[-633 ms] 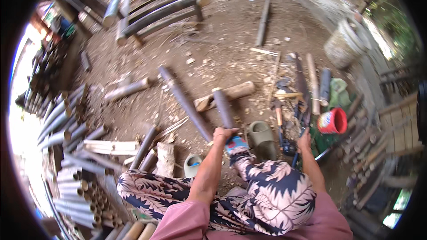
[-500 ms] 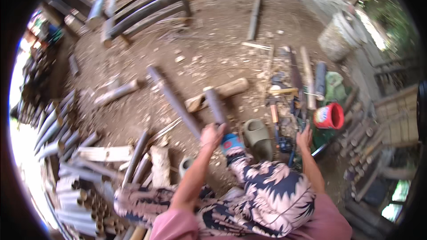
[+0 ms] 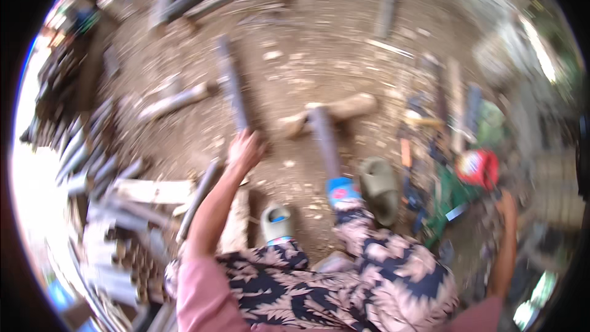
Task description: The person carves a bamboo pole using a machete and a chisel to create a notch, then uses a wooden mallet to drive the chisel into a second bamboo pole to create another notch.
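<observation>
"Beginning with the dark pole (image 3: 230,80), where do we find it?"

"We see it on the chip-strewn ground (image 3: 292,187), left of centre, stretching away from the person, its near end at the left hand (image 3: 247,149). Those fingers look curled round that end, grasping it, though blur softens the detail."

"What might trouble us there?"

"A grip at one end only. If the wrist twisted, we think the far end could swing and knock the pale short log (image 3: 175,103) near it."

"And the second pole (image 3: 324,138)?"

"Its far end lies over the thick log (image 3: 353,109), and its near end is just beside the foot in the blue sock (image 3: 341,189). A bump could roll that log and send the pole against toes with no cover, since the green sandal (image 3: 379,192) lies beside the foot."

"What about the right hand (image 3: 507,204)?"

"It is out near the red bucket (image 3: 478,169), with a bright blade (image 3: 456,212) on its inner side. We cannot tell whether its fingers grasp anything; they are too smeared. Should that blade be dragged inward unwatched, we fear a nick to the patterned trousers (image 3: 405,276) or the shin. A careless reach could also tip the bucket."
</observation>
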The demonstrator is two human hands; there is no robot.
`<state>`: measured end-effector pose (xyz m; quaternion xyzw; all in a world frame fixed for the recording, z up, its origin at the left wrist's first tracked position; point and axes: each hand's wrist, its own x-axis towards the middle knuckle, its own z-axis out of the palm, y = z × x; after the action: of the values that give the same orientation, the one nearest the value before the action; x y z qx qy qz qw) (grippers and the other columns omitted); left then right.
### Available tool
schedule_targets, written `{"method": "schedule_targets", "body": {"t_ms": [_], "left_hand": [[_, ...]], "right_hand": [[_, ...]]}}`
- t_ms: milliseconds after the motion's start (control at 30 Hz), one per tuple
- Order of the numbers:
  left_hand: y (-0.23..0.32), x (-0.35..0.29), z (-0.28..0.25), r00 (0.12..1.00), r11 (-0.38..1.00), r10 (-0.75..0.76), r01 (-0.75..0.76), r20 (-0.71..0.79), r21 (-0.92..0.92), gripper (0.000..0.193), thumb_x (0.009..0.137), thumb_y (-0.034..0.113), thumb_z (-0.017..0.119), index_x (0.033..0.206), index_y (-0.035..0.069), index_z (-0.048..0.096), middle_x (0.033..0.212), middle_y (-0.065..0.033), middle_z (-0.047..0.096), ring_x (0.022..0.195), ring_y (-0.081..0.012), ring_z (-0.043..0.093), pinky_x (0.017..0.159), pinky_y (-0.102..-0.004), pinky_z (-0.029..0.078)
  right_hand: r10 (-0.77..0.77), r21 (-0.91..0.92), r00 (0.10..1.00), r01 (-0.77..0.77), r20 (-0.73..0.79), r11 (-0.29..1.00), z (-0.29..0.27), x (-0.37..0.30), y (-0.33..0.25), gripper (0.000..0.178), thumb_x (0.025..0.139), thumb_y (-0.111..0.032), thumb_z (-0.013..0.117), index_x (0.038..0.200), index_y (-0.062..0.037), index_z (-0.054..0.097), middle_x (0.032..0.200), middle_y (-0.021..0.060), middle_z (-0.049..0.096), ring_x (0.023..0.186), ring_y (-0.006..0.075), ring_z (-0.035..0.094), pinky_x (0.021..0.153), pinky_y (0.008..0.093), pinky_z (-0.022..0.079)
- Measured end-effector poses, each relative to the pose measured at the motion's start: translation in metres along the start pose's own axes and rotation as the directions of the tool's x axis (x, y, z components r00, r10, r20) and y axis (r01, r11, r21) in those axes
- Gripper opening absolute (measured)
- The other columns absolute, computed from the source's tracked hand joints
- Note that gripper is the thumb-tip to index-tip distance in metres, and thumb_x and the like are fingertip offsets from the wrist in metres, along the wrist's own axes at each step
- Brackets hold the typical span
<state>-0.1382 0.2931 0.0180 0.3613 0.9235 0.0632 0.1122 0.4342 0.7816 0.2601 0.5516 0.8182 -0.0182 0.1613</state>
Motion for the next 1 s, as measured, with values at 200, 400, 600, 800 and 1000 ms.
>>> {"method": "schedule_targets", "body": {"t_ms": [200, 400, 600, 800, 1000], "left_hand": [[-0.167, 0.047, -0.039, 0.762, 0.817, -0.566, 0.570, -0.314, -0.088, 0.045, 0.081, 0.013, 0.059, 0.125, 0.008, 0.051, 0.131, -0.0181, 0.050, 0.122, -0.0369, 0.048, 0.098, -0.0460, 0.047], [-0.225, 0.103, -0.026, 0.842, 0.828, -0.435, 0.514, -0.320, 0.226, 0.066, 0.086, 0.013, 0.058, 0.147, 0.014, 0.033, 0.150, -0.0096, 0.037, 0.136, -0.0335, 0.038, 0.107, -0.0491, 0.038], [-0.222, 0.150, -0.019, 0.872, 0.801, -0.442, 0.490, -0.211, 0.344, 0.061, 0.084, 0.019, 0.060, 0.142, 0.017, 0.040, 0.132, -0.0112, 0.051, 0.124, -0.0313, 0.047, 0.108, -0.0486, 0.034], [-0.213, 0.084, -0.045, 0.803, 0.952, -0.178, 0.287, -0.569, 0.107, 0.066, 0.067, 0.027, 0.077, 0.124, 0.008, 0.050, 0.121, -0.0136, 0.054, 0.117, -0.0350, 0.051, 0.107, -0.0500, 0.034], [-0.144, 0.005, -0.182, 0.283, 0.932, -0.343, -0.020, -0.896, -0.363, 0.069, 0.068, 0.028, 0.084, 0.123, 0.005, 0.048, 0.114, -0.0133, 0.059, 0.103, -0.0263, 0.061, 0.091, -0.0399, 0.049]], "right_hand": [[-0.127, -0.058, 0.992, 0.127, 0.002, 0.990, -0.008, 0.029, -0.050, 0.043, 0.079, -0.017, 0.062, 0.119, -0.0024, 0.059, 0.111, 0.0219, 0.061, 0.105, 0.0373, 0.059, 0.092, 0.0425, 0.046], [-0.298, 0.008, 0.952, 0.299, -0.068, 0.954, -0.053, 0.054, -0.129, 0.044, 0.080, -0.012, 0.063, 0.121, -0.0003, 0.055, 0.111, 0.0197, 0.058, 0.107, 0.0344, 0.057, 0.095, 0.0405, 0.043], [-0.572, 0.220, 0.808, 0.589, -0.138, 0.778, -0.022, 0.097, -0.242, 0.045, 0.080, -0.007, 0.063, 0.123, 0.0018, 0.051, 0.112, 0.0175, 0.054, 0.108, 0.0316, 0.054, 0.097, 0.0385, 0.040], [-0.706, 0.311, 0.688, 0.716, -0.167, 0.625, 0.113, 0.119, -0.411, 0.039, 0.080, -0.004, 0.068, 0.114, 0.0024, 0.050, 0.105, 0.0205, 0.051, 0.102, 0.0383, 0.052, 0.092, 0.0423, 0.041], [-0.770, 0.170, 0.594, 0.804, -0.232, 0.569, 0.129, 0.088, -0.478, 0.070, 0.080, -0.018, 0.075, 0.138, -0.0005, 0.039, 0.130, 0.0219, 0.044, 0.121, 0.0411, 0.045, 0.102, 0.0478, 0.037]]}}
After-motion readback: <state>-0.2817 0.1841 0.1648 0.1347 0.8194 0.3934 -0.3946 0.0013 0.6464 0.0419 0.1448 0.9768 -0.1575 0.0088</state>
